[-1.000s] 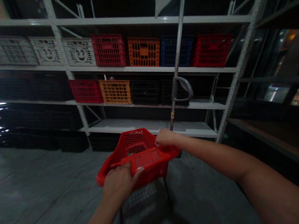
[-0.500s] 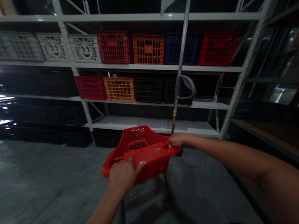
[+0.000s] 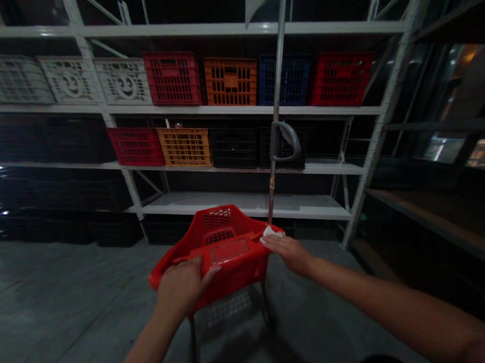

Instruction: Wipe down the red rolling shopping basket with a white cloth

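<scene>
A red plastic basket (image 3: 224,234) stands on thin dark legs (image 3: 193,341) in front of me. My left hand (image 3: 182,285) grips its near rim at the left, fingers wrapped over the edge. My right hand (image 3: 287,250) lies on the basket's right rim with fingers fairly flat, pressing a small white cloth (image 3: 268,232) that shows just beyond the fingertips. Behind the basket rises a grey pole with a curved handle (image 3: 283,141).
Metal shelving (image 3: 239,112) faces me with red, orange, blue, white and black crates (image 3: 231,80) on two levels; the lowest shelf (image 3: 247,204) is bare. Dark crates are stacked at the left. A wooden shelf (image 3: 439,220) runs along the right. The floor is grey concrete.
My right hand has moved from the far right corner of the basket back along the right rim toward me, and the white cloth now shows under it. The left hand keeps its grip.
</scene>
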The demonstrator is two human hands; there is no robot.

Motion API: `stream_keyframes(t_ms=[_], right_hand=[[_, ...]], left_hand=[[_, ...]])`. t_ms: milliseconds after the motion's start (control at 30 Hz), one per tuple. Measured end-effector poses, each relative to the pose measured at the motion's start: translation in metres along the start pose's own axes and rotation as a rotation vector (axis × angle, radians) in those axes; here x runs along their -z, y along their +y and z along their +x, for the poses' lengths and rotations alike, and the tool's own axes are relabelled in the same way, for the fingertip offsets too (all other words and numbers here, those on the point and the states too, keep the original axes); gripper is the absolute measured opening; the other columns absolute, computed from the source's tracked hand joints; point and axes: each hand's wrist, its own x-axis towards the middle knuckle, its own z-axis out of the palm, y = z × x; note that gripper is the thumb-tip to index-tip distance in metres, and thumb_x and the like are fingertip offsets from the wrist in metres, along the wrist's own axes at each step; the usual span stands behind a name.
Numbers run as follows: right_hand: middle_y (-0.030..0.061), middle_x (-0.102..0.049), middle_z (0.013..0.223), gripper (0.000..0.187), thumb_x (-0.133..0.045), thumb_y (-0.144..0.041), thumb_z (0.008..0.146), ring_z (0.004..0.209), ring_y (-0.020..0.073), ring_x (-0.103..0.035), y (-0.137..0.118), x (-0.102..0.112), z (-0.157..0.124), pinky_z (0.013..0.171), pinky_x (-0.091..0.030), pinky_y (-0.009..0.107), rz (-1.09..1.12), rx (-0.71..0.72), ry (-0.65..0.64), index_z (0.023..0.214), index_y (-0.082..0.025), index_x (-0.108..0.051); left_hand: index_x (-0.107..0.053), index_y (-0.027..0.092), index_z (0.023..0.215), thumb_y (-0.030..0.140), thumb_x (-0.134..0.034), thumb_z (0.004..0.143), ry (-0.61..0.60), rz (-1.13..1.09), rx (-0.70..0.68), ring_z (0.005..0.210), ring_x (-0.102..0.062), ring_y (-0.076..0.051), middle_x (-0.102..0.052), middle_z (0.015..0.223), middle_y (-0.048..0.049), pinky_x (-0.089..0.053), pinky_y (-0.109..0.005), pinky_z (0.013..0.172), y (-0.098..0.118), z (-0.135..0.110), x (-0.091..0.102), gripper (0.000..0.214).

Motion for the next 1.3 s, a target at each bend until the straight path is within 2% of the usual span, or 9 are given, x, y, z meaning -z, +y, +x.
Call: stream_keyframes(t_ms=[167, 300, 400, 500, 667, 800, 1000, 1133, 1300], right_hand=[[0.0056, -0.050, 0.129, 0.044, -0.028, -0.013, 0.085, 0.122, 0.0148, -0.041, 0.023, -0.030, -0.011, 0.105, -0.032, 0.038, 0.133, -0.373, 0.507, 0.124, -0.018, -0.049], [0.0075, -0.040, 0.136, 0.045, -0.020, -0.017, 0.089, 0.132, 0.0170, -0.023, -0.023, -0.084, 0.007, 0.108, -0.023, 0.045, 0.222, -0.593, 0.862, 0.124, -0.016, -0.048], [0.0073, -0.040, 0.137, 0.046, -0.019, -0.016, 0.089, 0.135, 0.0188, -0.012, -0.062, -0.118, 0.017, 0.107, -0.020, 0.050, 0.183, -0.526, 0.792, 0.126, -0.018, -0.046], [0.0087, -0.041, 0.136, 0.048, -0.019, -0.014, 0.087, 0.134, 0.0208, -0.016, -0.070, -0.127, 0.019, 0.106, -0.015, 0.055, 0.084, -0.493, 0.731, 0.128, -0.019, -0.045], [0.0100, -0.043, 0.134, 0.050, -0.017, -0.014, 0.086, 0.133, 0.0194, -0.019, -0.039, -0.102, 0.014, 0.106, -0.018, 0.051, 0.058, -0.571, 0.871, 0.128, -0.016, -0.044], [0.0097, -0.042, 0.134, 0.048, -0.022, -0.022, 0.085, 0.129, 0.0186, -0.030, -0.003, -0.071, 0.014, 0.105, -0.025, 0.043, 0.340, -0.698, 0.979, 0.127, -0.015, -0.045], [0.0118, -0.068, 0.094, 0.041, -0.051, -0.034, 0.069, 0.090, 0.0237, -0.062, 0.053, -0.044, 0.026, 0.078, -0.050, 0.036, 0.981, -0.872, 0.789, 0.101, -0.010, -0.063], [0.0097, -0.069, 0.086, 0.041, -0.058, -0.036, 0.064, 0.079, 0.0218, -0.064, 0.056, -0.052, 0.030, 0.069, -0.051, 0.032, 1.024, -0.877, 0.806, 0.097, -0.011, -0.064], [0.0090, -0.069, 0.091, 0.043, -0.047, -0.033, 0.074, 0.084, 0.0240, -0.063, 0.026, -0.066, 0.016, 0.072, -0.051, 0.037, 0.894, -0.910, 0.798, 0.108, -0.012, -0.061]], left_hand=[[-0.057, 0.013, 0.090, 0.054, -0.021, 0.084, 0.025, 0.035, -0.012, 0.077, -0.061, -0.027, -0.065, 0.079, -0.0151, -0.041, -0.036, 0.070, 0.004, 0.006, -0.003, 0.055], [-0.057, 0.013, 0.087, 0.053, -0.019, 0.085, 0.049, 0.070, -0.045, 0.074, -0.062, -0.027, -0.065, 0.077, -0.0142, -0.042, -0.036, 0.067, 0.014, 0.011, -0.005, 0.055], [-0.057, 0.013, 0.086, 0.053, -0.018, 0.085, 0.058, 0.085, -0.041, 0.074, -0.062, -0.028, -0.065, 0.076, -0.0146, -0.042, -0.035, 0.064, 0.021, 0.011, -0.005, 0.055], [-0.056, 0.014, 0.086, 0.052, -0.019, 0.084, 0.056, 0.089, -0.026, 0.074, -0.062, -0.028, -0.065, 0.076, -0.0147, -0.042, -0.035, 0.065, 0.024, 0.010, -0.002, 0.054], [-0.056, 0.014, 0.085, 0.051, -0.018, 0.085, 0.057, 0.085, -0.018, 0.075, -0.062, -0.028, -0.065, 0.077, -0.0146, -0.042, -0.036, 0.065, 0.025, 0.008, 0.000, 0.052], [-0.056, 0.014, 0.086, 0.051, -0.020, 0.084, 0.053, 0.074, 0.012, 0.078, -0.062, -0.028, -0.065, 0.081, -0.0157, -0.042, -0.036, 0.068, 0.026, 0.007, 0.001, 0.052], [-0.057, 0.014, 0.087, 0.054, -0.021, 0.083, 0.022, 0.061, 0.045, 0.081, -0.061, -0.028, -0.065, 0.084, -0.0157, -0.041, -0.036, 0.070, 0.024, 0.007, 0.002, 0.055], [-0.057, 0.014, 0.089, 0.054, -0.019, 0.083, 0.062, 0.085, 0.019, 0.083, -0.061, -0.028, -0.066, 0.087, -0.0156, -0.040, -0.036, 0.073, 0.013, 0.012, -0.005, 0.055], [-0.058, 0.014, 0.101, 0.049, -0.026, 0.083, 0.101, 0.036, -0.049, 0.092, -0.058, -0.026, -0.065, 0.096, -0.0132, -0.036, -0.037, 0.086, -0.025, 0.025, -0.018, 0.050]])
